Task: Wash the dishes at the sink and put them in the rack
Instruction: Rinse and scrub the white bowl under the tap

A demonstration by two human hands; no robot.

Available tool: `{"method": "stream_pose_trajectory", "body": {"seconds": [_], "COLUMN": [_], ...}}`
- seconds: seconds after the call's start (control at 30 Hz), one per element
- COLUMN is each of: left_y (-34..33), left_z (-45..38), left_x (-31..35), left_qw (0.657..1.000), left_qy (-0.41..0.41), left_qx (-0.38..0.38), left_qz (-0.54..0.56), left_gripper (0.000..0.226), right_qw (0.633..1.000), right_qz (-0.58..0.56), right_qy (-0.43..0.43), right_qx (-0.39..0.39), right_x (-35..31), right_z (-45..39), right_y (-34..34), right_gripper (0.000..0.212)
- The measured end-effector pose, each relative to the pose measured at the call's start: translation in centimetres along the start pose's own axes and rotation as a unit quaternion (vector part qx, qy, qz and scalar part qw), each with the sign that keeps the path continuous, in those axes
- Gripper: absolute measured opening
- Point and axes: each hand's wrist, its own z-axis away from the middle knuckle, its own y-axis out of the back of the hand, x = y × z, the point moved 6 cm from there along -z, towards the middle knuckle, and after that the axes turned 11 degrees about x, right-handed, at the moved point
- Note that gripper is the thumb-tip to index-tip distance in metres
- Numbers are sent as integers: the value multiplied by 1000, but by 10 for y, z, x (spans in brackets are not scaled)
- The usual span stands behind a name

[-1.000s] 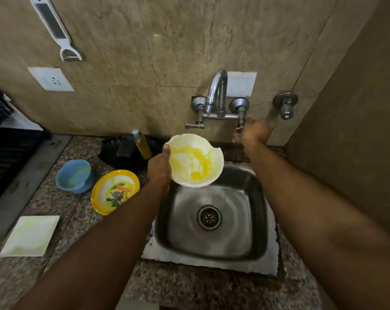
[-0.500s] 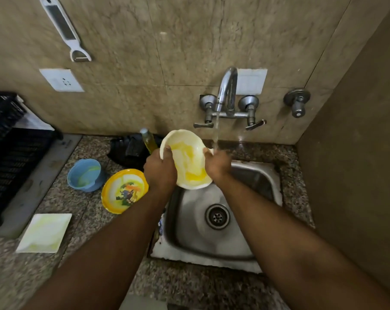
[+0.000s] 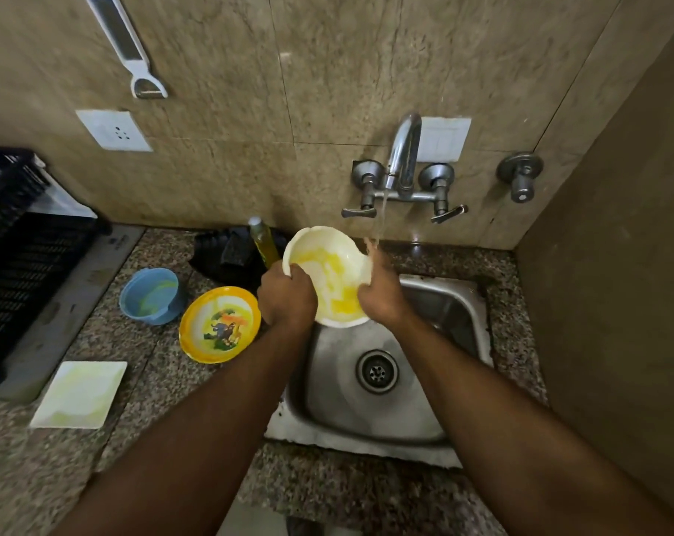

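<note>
A cream bowl (image 3: 327, 272) smeared with yellow residue is held tilted over the back left of the steel sink (image 3: 455, 303). My left hand (image 3: 287, 297) grips its left rim. My right hand (image 3: 382, 294) holds its right rim, with fingers behind the bowl. Water runs from the tap (image 3: 403, 152) and lands on my right hand by the bowl's edge. On the counter to the left lie a yellow picture plate (image 3: 219, 324), a blue cup (image 3: 150, 295) and a square white plate (image 3: 79, 394), all soiled. The black dish rack (image 3: 22, 265) stands at the far left.
A bottle of yellow dish soap (image 3: 264, 241) and a dark sponge holder (image 3: 223, 253) sit against the wall behind the plates. A peeler (image 3: 125, 44) hangs on the wall above a socket (image 3: 113, 130). A side wall closes off the right of the sink.
My right hand left the tap handle and came down onto the bowl's right rim. Water now runs from the tap. The bowl sits slightly nearer the stream.
</note>
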Motion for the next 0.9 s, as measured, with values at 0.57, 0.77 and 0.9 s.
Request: {"method": "stream_pose_trajectory", "body": {"seconds": [0.57, 0.77, 0.9], "left_y": [-22, -26, -17], "left_z": [4, -15, -6], "left_x": [-12, -20, -15], "left_qw": [978, 980, 994], "left_qy": [145, 163, 104], "left_qx": [-136, -109, -26], "left_qz": [66, 21, 22], "left_gripper": [65, 60, 44], "right_qw": [977, 978, 938], "right_qz": [-54, -93, -232], "right_qy": [-172, -181, -248], "right_qx": [112, 47, 62], "right_x": [31, 26, 36], "right_z": [1, 4, 27], "right_y": [-2, -8, -35], "right_gripper": [34, 26, 42]}}
